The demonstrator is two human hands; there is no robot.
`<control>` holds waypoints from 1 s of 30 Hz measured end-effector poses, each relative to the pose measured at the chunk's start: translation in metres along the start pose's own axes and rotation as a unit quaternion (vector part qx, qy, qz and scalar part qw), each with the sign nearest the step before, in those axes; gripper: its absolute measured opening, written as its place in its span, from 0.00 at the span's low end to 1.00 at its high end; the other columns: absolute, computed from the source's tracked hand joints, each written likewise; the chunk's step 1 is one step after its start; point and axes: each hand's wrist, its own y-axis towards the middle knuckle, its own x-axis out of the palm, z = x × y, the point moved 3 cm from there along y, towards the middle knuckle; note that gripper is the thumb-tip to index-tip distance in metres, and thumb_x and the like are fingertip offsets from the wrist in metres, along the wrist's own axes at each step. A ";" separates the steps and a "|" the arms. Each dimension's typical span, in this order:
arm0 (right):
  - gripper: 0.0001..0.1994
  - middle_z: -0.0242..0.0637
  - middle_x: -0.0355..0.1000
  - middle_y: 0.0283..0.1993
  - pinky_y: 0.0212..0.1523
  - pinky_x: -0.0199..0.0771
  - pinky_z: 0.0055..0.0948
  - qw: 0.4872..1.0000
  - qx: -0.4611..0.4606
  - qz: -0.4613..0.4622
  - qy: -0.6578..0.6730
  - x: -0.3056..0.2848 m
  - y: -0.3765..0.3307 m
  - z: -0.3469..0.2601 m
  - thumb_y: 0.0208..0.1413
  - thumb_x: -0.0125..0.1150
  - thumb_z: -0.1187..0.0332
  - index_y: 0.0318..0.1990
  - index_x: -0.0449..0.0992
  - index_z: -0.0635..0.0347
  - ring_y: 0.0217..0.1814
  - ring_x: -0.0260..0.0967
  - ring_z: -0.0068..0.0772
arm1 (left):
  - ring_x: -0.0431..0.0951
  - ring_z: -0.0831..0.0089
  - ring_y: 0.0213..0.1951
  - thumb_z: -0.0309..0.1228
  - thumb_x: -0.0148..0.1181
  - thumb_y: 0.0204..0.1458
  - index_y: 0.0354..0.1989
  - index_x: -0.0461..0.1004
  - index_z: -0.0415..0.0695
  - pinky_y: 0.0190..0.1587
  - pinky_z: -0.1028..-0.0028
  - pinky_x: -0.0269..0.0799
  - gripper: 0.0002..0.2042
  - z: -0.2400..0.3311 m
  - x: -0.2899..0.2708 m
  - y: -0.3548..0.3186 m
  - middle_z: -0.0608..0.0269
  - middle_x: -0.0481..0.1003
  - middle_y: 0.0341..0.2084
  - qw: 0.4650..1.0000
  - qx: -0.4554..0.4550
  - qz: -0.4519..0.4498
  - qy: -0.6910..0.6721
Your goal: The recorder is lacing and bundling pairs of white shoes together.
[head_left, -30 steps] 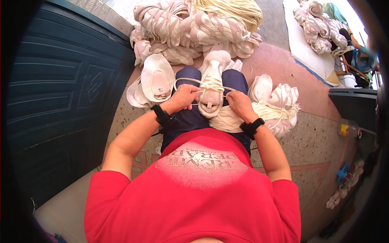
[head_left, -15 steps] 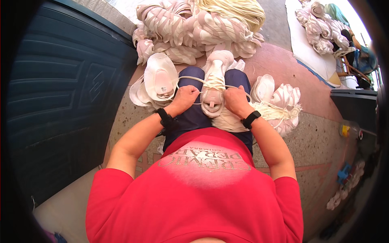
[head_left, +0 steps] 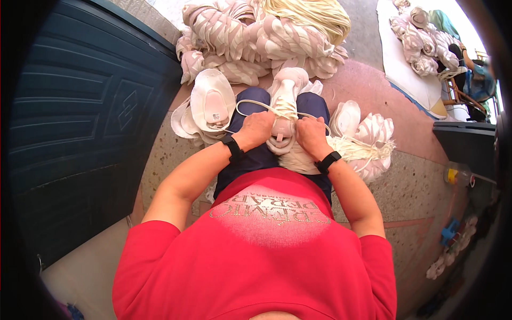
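Centrally, one shoe (head_left: 286, 97), left hand (head_left: 257, 129), right hand (head_left: 313, 134), both curled around lace (head_left: 253, 101).

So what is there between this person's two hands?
In the head view, a pale pink shoe with cream laces lies between the left hand and the right hand.

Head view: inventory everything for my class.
Shoe upper: one, pink and white, on lap
Lace: count unclear, cream, through upper
Shoe pieces: several, whitish, left of lap
Bundle: one, pink and cream, right of lap
Large pile: one, pinkish, top
Strand hank: one, yellowish, atop pile
Sheet: one, white, upper right
Far pile: one, pinkish, on sheet
Coworker: one, blurred, far right
Door: one, dark blue, left
Container: one, clear and yellow, right
Shirt: one, red, torso
Trousers: one, navy, legs
Wristbands: two, black, wrists
Left grip: one, bare, on lace
Right grip: one, bare, on lace
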 end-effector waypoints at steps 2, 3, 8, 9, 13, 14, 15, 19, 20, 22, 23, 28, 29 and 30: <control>0.03 0.36 0.69 0.23 0.32 0.57 0.36 1.000 0.002 0.001 -0.004 0.002 -0.002 0.001 0.36 0.52 0.72 0.20 0.72 0.56 0.30 0.66 0.36 | 0.72 0.50 0.25 0.30 0.48 0.45 0.21 0.67 0.39 0.27 0.58 0.67 0.08 0.000 0.003 0.001 0.47 0.70 0.19 1.000 -0.003 -0.025 -0.013; 0.04 0.36 0.68 0.23 0.32 0.57 0.36 0.999 0.008 0.033 -0.001 -0.001 -0.003 0.001 0.39 0.53 0.69 0.19 0.72 0.56 0.31 0.65 0.36 | 0.72 0.50 0.25 0.30 0.48 0.45 0.21 0.67 0.39 0.27 0.58 0.67 0.08 -0.001 0.002 0.000 0.47 0.70 0.19 1.000 -0.002 -0.023 -0.012; 0.12 0.33 0.67 0.25 0.35 0.54 0.35 0.997 0.045 0.068 -0.016 -0.020 -0.011 -0.005 0.39 0.59 0.56 0.20 0.75 0.56 0.38 0.60 0.33 | 0.73 0.55 0.22 0.37 0.52 0.46 0.22 0.68 0.40 0.24 0.63 0.69 0.12 0.008 -0.012 -0.019 0.51 0.70 0.19 0.998 -0.024 0.035 0.041; 0.12 0.33 0.67 0.25 0.35 0.54 0.35 0.997 0.045 0.067 -0.015 -0.019 -0.011 -0.006 0.39 0.59 0.56 0.20 0.75 0.56 0.38 0.60 0.33 | 0.74 0.55 0.23 0.38 0.52 0.46 0.21 0.69 0.40 0.24 0.63 0.70 0.13 0.011 -0.013 -0.021 0.52 0.71 0.20 0.998 -0.016 0.027 0.052; 0.11 0.35 0.68 0.24 0.33 0.56 0.37 0.997 0.061 0.038 -0.035 -0.002 -0.005 0.002 0.42 0.56 0.60 0.20 0.75 0.57 0.35 0.63 0.36 | 0.73 0.55 0.23 0.31 0.51 0.45 0.24 0.68 0.40 0.24 0.63 0.69 0.06 -0.002 0.003 -0.012 0.54 0.70 0.22 0.998 -0.027 0.035 0.047; 0.10 0.36 0.69 0.24 0.33 0.58 0.38 0.996 0.080 0.025 -0.029 0.003 -0.004 0.008 0.43 0.55 0.61 0.21 0.75 0.56 0.34 0.64 0.37 | 0.73 0.55 0.23 0.31 0.51 0.45 0.24 0.68 0.40 0.24 0.63 0.69 0.06 -0.008 0.005 -0.008 0.54 0.70 0.22 0.998 -0.028 0.036 0.046; 0.10 0.36 0.69 0.24 0.33 0.58 0.38 0.996 0.079 0.027 -0.030 0.003 -0.001 0.012 0.43 0.55 0.61 0.21 0.75 0.56 0.34 0.64 0.37 | 0.73 0.55 0.24 0.29 0.51 0.44 0.26 0.68 0.41 0.25 0.62 0.69 0.05 -0.017 0.003 -0.001 0.54 0.70 0.24 0.998 -0.051 0.019 0.030; 0.06 0.40 0.68 0.22 0.32 0.62 0.41 0.986 0.134 0.031 0.095 -0.001 0.002 0.022 0.44 0.53 0.65 0.25 0.73 0.57 0.32 0.67 0.41 | 0.73 0.55 0.25 0.28 0.50 0.43 0.30 0.69 0.43 0.25 0.63 0.70 0.06 -0.005 -0.010 -0.004 0.56 0.69 0.29 0.996 -0.022 0.092 0.001; 0.06 0.41 0.68 0.23 0.32 0.62 0.39 0.985 0.099 0.055 0.129 -0.002 0.002 0.019 0.45 0.51 0.66 0.26 0.72 0.57 0.32 0.66 0.42 | 0.74 0.57 0.24 0.27 0.50 0.42 0.23 0.69 0.43 0.21 0.64 0.70 0.03 0.002 -0.014 -0.006 0.55 0.68 0.30 0.995 0.027 0.098 0.021; 0.04 0.39 0.68 0.24 0.32 0.62 0.34 0.993 -0.017 0.063 0.102 -0.001 -0.001 0.014 0.44 0.49 0.71 0.29 0.70 0.56 0.32 0.65 0.41 | 0.73 0.61 0.23 0.27 0.51 0.40 0.25 0.69 0.43 0.20 0.67 0.70 0.03 0.009 -0.012 -0.008 0.57 0.67 0.29 0.989 0.087 0.065 0.102; 0.04 0.39 0.68 0.24 0.32 0.62 0.34 0.993 -0.017 0.061 0.101 0.000 -0.001 0.015 0.44 0.49 0.71 0.29 0.70 0.56 0.32 0.65 0.41 | 0.73 0.64 0.22 0.27 0.52 0.39 0.27 0.69 0.43 0.19 0.70 0.70 0.05 0.014 -0.009 -0.010 0.59 0.66 0.28 0.972 0.147 0.031 0.183; 0.04 0.33 0.66 0.26 0.33 0.59 0.30 0.989 -0.102 -0.005 -0.109 -0.016 0.012 -0.009 0.40 0.50 0.71 0.24 0.71 0.54 0.35 0.63 0.32 | 0.73 0.69 0.22 0.27 0.51 0.38 0.23 0.68 0.41 0.18 0.72 0.69 0.04 0.018 -0.003 0.001 0.60 0.66 0.25 0.950 0.195 -0.028 0.241; 0.03 0.33 0.65 0.27 0.34 0.58 0.30 0.986 -0.109 -0.019 -0.126 -0.016 0.015 -0.010 0.39 0.50 0.70 0.23 0.72 0.54 0.35 0.62 0.31 | 0.73 0.67 0.21 0.26 0.51 0.38 0.21 0.67 0.40 0.19 0.72 0.70 0.03 0.016 -0.006 0.002 0.59 0.66 0.25 0.955 0.215 -0.024 0.202; 0.02 0.34 0.65 0.28 0.33 0.57 0.32 0.985 -0.143 -0.005 -0.092 -0.015 0.016 -0.007 0.38 0.53 0.71 0.23 0.72 0.55 0.35 0.61 0.33 | 0.73 0.66 0.21 0.25 0.51 0.37 0.20 0.67 0.40 0.20 0.72 0.70 0.02 0.015 -0.010 0.002 0.59 0.66 0.24 0.958 0.235 -0.021 0.162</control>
